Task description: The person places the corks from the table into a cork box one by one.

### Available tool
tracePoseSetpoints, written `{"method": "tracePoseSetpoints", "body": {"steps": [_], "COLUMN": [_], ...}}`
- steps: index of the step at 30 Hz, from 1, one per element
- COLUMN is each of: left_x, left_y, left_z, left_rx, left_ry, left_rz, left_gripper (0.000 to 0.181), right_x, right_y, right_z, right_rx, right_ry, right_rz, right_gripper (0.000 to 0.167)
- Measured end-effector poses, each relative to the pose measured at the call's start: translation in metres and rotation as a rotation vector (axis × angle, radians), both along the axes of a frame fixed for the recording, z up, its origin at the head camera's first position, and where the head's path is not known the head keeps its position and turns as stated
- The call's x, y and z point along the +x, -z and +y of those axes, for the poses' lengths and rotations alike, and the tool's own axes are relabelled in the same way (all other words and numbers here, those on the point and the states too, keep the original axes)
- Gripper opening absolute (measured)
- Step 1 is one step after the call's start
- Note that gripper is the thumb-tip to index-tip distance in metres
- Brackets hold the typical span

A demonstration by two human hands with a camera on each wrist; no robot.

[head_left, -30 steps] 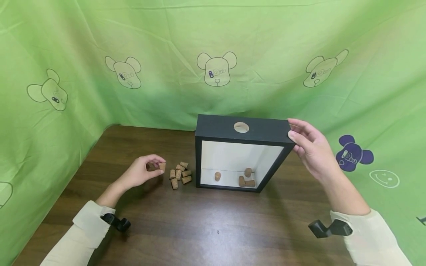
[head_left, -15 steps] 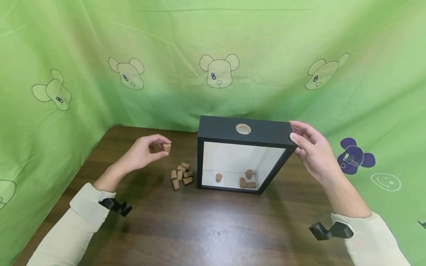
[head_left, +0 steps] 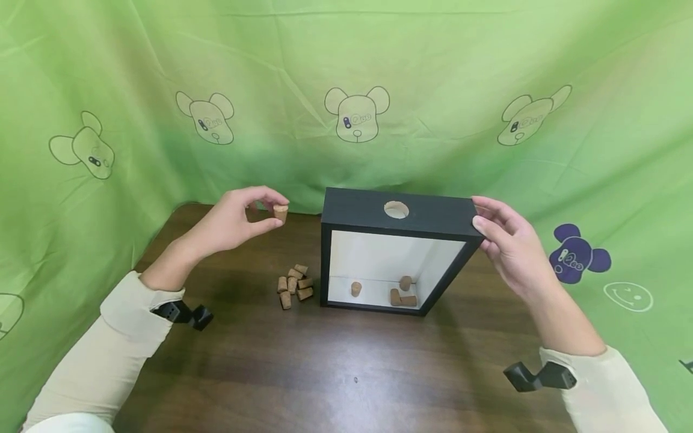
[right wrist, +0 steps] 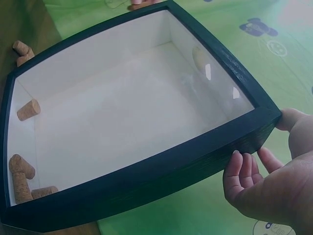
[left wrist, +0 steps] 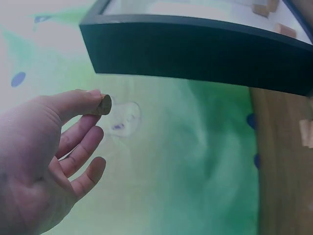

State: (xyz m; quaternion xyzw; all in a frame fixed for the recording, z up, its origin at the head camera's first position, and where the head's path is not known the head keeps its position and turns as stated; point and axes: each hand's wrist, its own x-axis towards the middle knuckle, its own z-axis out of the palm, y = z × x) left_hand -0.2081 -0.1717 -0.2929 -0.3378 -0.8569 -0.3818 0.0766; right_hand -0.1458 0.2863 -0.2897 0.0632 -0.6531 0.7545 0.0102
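Note:
Between thumb and fingertips my left hand (head_left: 230, 218) pinches a tapered cork stopper (head_left: 280, 213), raised above the table to the left of a box. That black-framed box (head_left: 352, 207) stands upright with a clear front and a round hole (head_left: 396, 210) in its top. Inside, several corks lie on the white floor, one cork (head_left: 355, 289) standing at the left and the others grouped at the right. My right hand (head_left: 509, 240) grips the box's upper right corner, thumb on the front edge. In the left wrist view the held cork (left wrist: 104, 105) sits at the fingertips, apart from the box.
A loose pile of corks (head_left: 293, 285) lies on the brown wooden table (head_left: 271, 367), just left of the box. Green cloth (head_left: 271, 120) with printed bear heads hangs behind and at both sides.
My left hand has lifted the cork up from beside the pile and moved slightly right, to about the height of the box top. The right hand stays on the corner.

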Motion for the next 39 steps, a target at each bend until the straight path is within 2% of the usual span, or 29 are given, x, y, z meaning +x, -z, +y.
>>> {"method": "tracePoseSetpoints", "body": {"steps": [10, 17, 29, 39], "left_x": [0.003, 0.001, -0.005, -0.011], "left_y": [-0.032, -0.047, -0.058, -0.067], "left_z": [0.021, 0.037, 0.079, 0.117], "left_rx": [0.027, 0.019, 0.022, -0.029], "left_ry": [0.082, 0.126, 0.195, 0.243], "left_rz": [0.100, 0.146, 0.139, 0.076], "left_gripper": [0.030, 0.031, 0.031, 0.031], "right_x": [-0.001, -0.001, -0.001, 0.000], "right_y": [-0.001, -0.001, 0.001, 0.000], "right_z": [-0.001, -0.002, -0.002, -0.001], "right_rx": [-0.027, -0.019, -0.047, 0.001], "right_ry": [-0.007, -0.005, -0.015, 0.001], "right_rz": [0.003, 0.006, 0.023, 0.014], "right_gripper": [0.033, 0.033, 0.033, 0.033]}}
